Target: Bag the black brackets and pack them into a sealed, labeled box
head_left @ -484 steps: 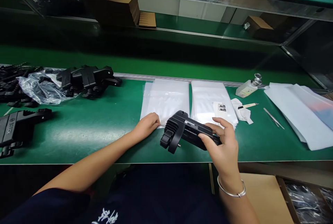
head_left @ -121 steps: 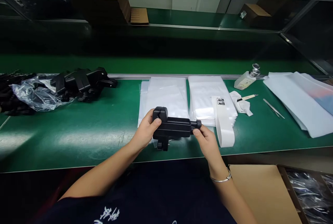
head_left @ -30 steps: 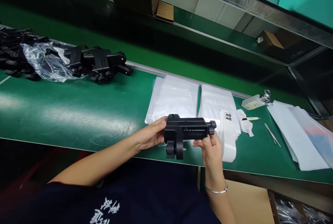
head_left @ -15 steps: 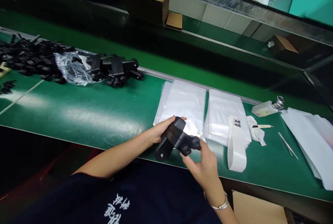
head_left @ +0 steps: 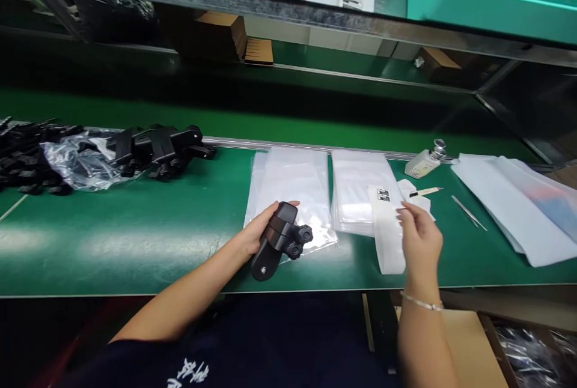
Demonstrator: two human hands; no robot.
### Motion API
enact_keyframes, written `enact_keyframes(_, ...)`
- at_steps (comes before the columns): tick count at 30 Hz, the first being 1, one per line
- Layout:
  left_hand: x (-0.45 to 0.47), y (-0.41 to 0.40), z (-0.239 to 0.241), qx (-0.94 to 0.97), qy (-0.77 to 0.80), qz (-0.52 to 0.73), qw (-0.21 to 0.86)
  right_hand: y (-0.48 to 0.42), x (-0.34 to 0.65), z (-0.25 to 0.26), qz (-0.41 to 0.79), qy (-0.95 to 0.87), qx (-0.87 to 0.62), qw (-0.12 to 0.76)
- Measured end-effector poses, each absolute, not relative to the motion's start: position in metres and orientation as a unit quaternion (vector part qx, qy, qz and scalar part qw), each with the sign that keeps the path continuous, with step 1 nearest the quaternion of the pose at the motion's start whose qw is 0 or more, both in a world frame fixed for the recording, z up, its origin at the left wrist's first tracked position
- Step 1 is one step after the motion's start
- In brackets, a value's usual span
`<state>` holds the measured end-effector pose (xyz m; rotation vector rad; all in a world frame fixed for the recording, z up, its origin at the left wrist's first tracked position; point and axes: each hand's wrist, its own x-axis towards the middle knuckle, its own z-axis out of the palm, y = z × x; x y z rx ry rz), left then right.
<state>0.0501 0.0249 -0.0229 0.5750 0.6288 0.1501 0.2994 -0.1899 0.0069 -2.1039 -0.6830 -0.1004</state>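
Note:
My left hand [head_left: 261,224] is closed around a black plastic clamp bracket [head_left: 276,238], holding it tilted above the front of the table. Two black knobs [head_left: 300,241] stick out from the bracket's right side. My right hand [head_left: 421,241] is at a white label strip [head_left: 388,244], thumb and forefinger pinched at its right edge. Small black-and-white labels [head_left: 383,194] show near the strip's upper end. Under the strip lies a stack of clear plastic bags [head_left: 360,187], with another stack of clear bags [head_left: 293,178] behind the bracket.
More black brackets [head_left: 164,148] lie at the left beside a crumpled plastic bag [head_left: 85,160]. To the right are a pump bottle [head_left: 424,163], a craft knife [head_left: 426,192], tweezers [head_left: 469,212] and white sheets [head_left: 509,208]. A metal shelf edge [head_left: 279,12] crosses above the green table.
My right hand has left the bracket's knobs and moved right to the label strip. My left hand still holds the bracket. The camera view has shifted to the right and levelled.

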Motion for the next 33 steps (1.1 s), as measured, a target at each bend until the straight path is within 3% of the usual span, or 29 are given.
enact_keyframes(5, 0.050, 0.035, -0.018, 0.527, 0.388, 0.135, 0.744, -0.205, 0.369, -0.019, 0.035, -0.211, -0.925, 0.314)
enact_keyframes(9, 0.052, 0.048, -0.031, 0.725, 0.412, 0.151, 0.532, -0.189, 0.368, -0.027, 0.075, -0.215, -0.921, 0.315)
enact_keyframes(14, 0.062, 0.039, -0.021, 0.830, 0.402, 0.201, 0.331, -0.173, 0.356, -0.027, 0.088, -0.223, -0.927, 0.289)
enact_keyframes(18, 0.100, 0.001, 0.002, 0.869, 0.263, 0.185, 0.376, -0.155, 0.352, -0.025, 0.053, -0.211, -0.949, 0.230)
enact_keyframes(22, 0.146, -0.035, 0.006, 0.882, 0.166, 0.104, 0.428, -0.147, 0.358, -0.026, 0.090, -0.200, -0.940, 0.262)
enact_keyframes(28, 0.183, -0.046, -0.003, 0.866, 0.173, 0.139, 0.449, -0.171, 0.345, -0.028, 0.175, -0.253, -0.871, 0.383)
enact_keyframes(33, 0.194, -0.052, -0.005, 0.790, 0.131, 0.149, 0.580, -0.188, 0.308, -0.031, 0.319, -0.293, -0.722, 0.539)
